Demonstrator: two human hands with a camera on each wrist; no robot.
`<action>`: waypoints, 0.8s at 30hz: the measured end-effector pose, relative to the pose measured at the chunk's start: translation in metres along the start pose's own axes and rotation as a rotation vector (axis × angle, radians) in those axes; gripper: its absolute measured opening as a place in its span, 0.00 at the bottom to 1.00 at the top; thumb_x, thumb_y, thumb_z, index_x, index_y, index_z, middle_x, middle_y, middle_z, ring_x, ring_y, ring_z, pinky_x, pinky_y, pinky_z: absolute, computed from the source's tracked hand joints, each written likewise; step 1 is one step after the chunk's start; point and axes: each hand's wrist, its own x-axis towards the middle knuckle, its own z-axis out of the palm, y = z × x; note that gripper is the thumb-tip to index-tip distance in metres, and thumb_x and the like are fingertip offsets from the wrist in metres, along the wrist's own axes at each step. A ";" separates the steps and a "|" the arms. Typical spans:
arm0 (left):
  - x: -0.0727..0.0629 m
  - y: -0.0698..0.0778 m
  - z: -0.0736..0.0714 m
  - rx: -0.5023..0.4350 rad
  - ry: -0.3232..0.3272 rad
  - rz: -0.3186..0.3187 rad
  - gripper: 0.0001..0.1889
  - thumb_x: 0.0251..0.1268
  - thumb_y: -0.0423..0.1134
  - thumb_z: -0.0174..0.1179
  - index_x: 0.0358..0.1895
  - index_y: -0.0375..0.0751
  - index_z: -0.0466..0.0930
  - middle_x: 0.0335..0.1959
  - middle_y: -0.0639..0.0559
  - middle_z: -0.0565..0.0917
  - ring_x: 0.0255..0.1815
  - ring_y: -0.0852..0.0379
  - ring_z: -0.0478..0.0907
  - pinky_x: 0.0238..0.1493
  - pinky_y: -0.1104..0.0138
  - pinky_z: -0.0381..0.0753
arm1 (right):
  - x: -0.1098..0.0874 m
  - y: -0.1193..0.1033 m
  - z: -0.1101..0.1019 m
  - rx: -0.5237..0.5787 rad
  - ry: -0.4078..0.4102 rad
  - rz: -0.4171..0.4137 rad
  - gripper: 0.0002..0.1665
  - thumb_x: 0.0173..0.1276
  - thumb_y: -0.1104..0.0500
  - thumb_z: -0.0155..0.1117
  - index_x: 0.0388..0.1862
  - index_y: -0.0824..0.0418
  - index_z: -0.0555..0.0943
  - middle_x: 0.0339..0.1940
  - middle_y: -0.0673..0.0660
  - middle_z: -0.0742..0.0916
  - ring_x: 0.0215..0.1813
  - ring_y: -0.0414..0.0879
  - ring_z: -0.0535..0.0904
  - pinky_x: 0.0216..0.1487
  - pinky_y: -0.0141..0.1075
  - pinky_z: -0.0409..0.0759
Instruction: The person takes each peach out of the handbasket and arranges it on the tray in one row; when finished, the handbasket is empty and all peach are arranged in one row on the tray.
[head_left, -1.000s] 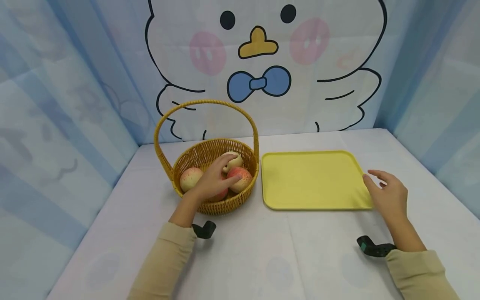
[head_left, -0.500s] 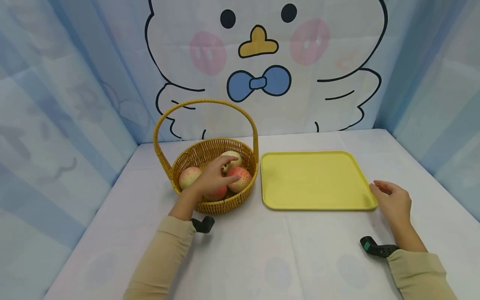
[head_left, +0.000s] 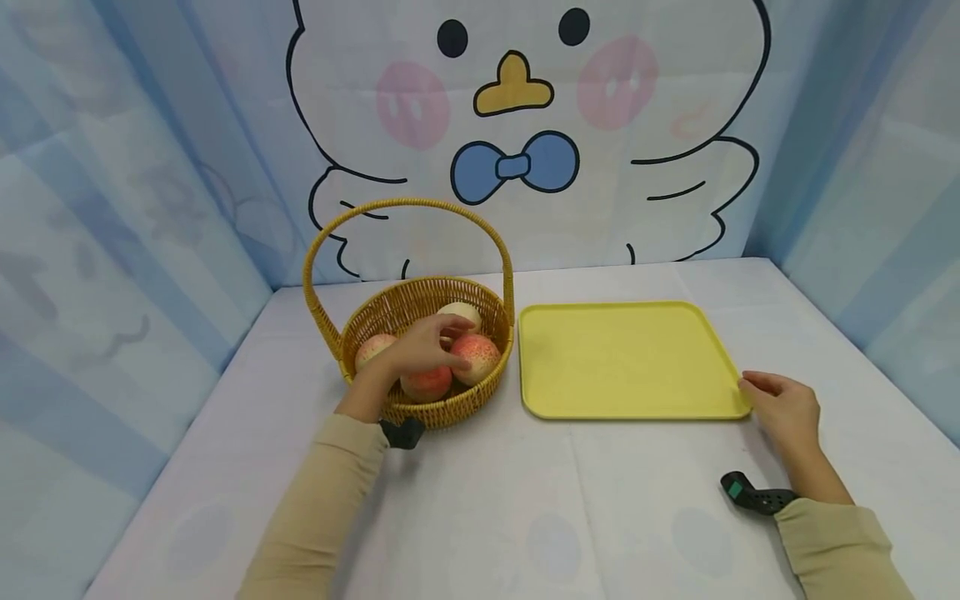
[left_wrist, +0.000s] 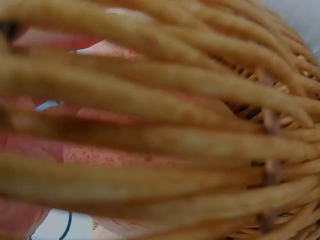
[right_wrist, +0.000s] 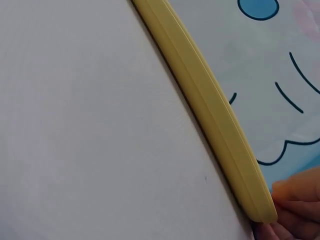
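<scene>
At the bottom of my view lie the beige sleeves [head_left: 318, 508], a black mount [head_left: 759, 496] showing at the right wrist, and now to the action! Right hand [head_left: 783, 417] first: thumb and fingers drawn together, pinching the edge of the yellow tray [head_left: 626, 362] by its near right corner. Good, quiet work: a light pinch should be enough to steady it, with no lifting of that rim.

Across to the left hand [head_left: 420, 346], down in the basket [head_left: 442, 413]! Thumb and fingers parted, loosely curved, right at the rosy peach [head_left: 480, 360] on the basket's right side. Do they have a hold? I can't tell; blurred wicker blocks the wrist view. Best, I'd judge, to cup that peach round its middle, squeeze gently, then lift straight before clearing the rim. Three more peaches [head_left: 427, 386] crowd in, so a careless knuckle could roll one, and the tall handle [head_left: 408, 202] arching above wants watching too.

What a tidy pitch! The counter [head_left: 487, 525] is white, level-looking, marked with faint pale dots and a soft crease running toward me. Basket and tray sit just beside each other. Blue-and-white curtains [head_left: 135, 208] flank both sides, and at the far end, a huge printed chick [head_left: 517, 229] in a blue bow tie [head_left: 513, 167] presides.
</scene>
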 end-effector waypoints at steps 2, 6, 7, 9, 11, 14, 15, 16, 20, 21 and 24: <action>0.000 0.001 -0.001 0.016 -0.018 -0.028 0.33 0.49 0.37 0.70 0.60 0.36 0.69 0.57 0.45 0.73 0.57 0.48 0.70 0.55 0.59 0.70 | 0.000 0.000 0.000 -0.004 -0.001 -0.004 0.27 0.67 0.53 0.52 0.56 0.73 0.74 0.49 0.66 0.79 0.37 0.34 0.68 0.27 0.21 0.68; 0.001 0.003 -0.002 0.091 -0.047 -0.061 0.34 0.45 0.40 0.72 0.60 0.39 0.71 0.54 0.47 0.74 0.55 0.50 0.71 0.54 0.60 0.70 | 0.000 0.000 -0.001 -0.015 -0.005 -0.014 0.26 0.67 0.53 0.53 0.55 0.73 0.74 0.48 0.65 0.80 0.38 0.34 0.68 0.28 0.22 0.68; 0.002 0.004 -0.002 0.111 -0.052 -0.064 0.35 0.44 0.41 0.73 0.60 0.39 0.71 0.53 0.47 0.75 0.54 0.51 0.71 0.54 0.60 0.70 | 0.000 0.001 -0.001 -0.017 -0.006 -0.015 0.26 0.67 0.53 0.53 0.55 0.73 0.75 0.49 0.65 0.80 0.39 0.35 0.68 0.28 0.22 0.68; 0.003 0.004 -0.002 0.146 -0.059 -0.065 0.36 0.43 0.42 0.73 0.60 0.40 0.71 0.53 0.47 0.75 0.52 0.52 0.71 0.53 0.59 0.70 | 0.001 0.001 -0.001 -0.017 -0.008 -0.010 0.26 0.67 0.53 0.53 0.55 0.72 0.74 0.50 0.67 0.79 0.39 0.37 0.69 0.28 0.22 0.68; 0.004 0.004 -0.002 0.159 -0.067 -0.070 0.36 0.43 0.43 0.73 0.61 0.41 0.71 0.53 0.47 0.75 0.52 0.52 0.71 0.52 0.59 0.70 | 0.002 0.002 -0.001 -0.018 -0.012 0.001 0.26 0.68 0.53 0.52 0.55 0.72 0.74 0.51 0.67 0.79 0.41 0.39 0.70 0.27 0.21 0.68; 0.005 0.005 -0.002 0.178 -0.079 -0.075 0.37 0.43 0.44 0.73 0.61 0.42 0.70 0.53 0.47 0.74 0.53 0.52 0.71 0.52 0.59 0.70 | 0.002 0.003 -0.001 -0.025 -0.010 0.004 0.25 0.68 0.55 0.53 0.56 0.72 0.74 0.51 0.68 0.79 0.42 0.42 0.71 0.27 0.21 0.68; 0.005 0.005 -0.001 0.185 -0.083 -0.077 0.37 0.43 0.44 0.73 0.61 0.42 0.70 0.54 0.47 0.74 0.53 0.52 0.71 0.53 0.59 0.70 | 0.002 0.003 -0.001 -0.030 -0.006 0.003 0.24 0.67 0.56 0.53 0.55 0.72 0.75 0.51 0.68 0.79 0.42 0.42 0.71 0.27 0.21 0.68; 0.006 0.005 -0.001 0.193 -0.086 -0.079 0.37 0.43 0.45 0.73 0.61 0.43 0.70 0.54 0.47 0.74 0.53 0.52 0.71 0.53 0.59 0.70 | 0.002 0.003 -0.001 -0.034 -0.005 0.004 0.24 0.67 0.56 0.53 0.55 0.72 0.75 0.51 0.68 0.79 0.42 0.41 0.70 0.26 0.21 0.68; 0.007 0.004 0.000 0.218 -0.094 -0.078 0.36 0.43 0.46 0.72 0.60 0.44 0.70 0.53 0.48 0.75 0.53 0.53 0.71 0.53 0.60 0.70 | 0.002 0.002 -0.001 -0.042 0.002 0.002 0.23 0.67 0.58 0.53 0.55 0.72 0.75 0.51 0.68 0.79 0.42 0.42 0.71 0.25 0.21 0.68; 0.007 0.004 0.000 0.222 -0.094 -0.082 0.36 0.43 0.46 0.73 0.60 0.44 0.70 0.53 0.49 0.75 0.53 0.54 0.71 0.53 0.61 0.70 | 0.002 0.002 -0.001 -0.043 0.000 0.002 0.22 0.67 0.58 0.53 0.55 0.72 0.75 0.51 0.68 0.79 0.42 0.43 0.71 0.25 0.21 0.67; 0.008 0.004 0.000 0.223 -0.103 -0.086 0.38 0.43 0.47 0.72 0.62 0.43 0.68 0.54 0.49 0.74 0.52 0.54 0.71 0.53 0.60 0.69 | 0.003 0.002 -0.001 -0.046 -0.002 0.009 0.22 0.67 0.59 0.53 0.55 0.72 0.75 0.51 0.69 0.79 0.44 0.46 0.71 0.25 0.21 0.67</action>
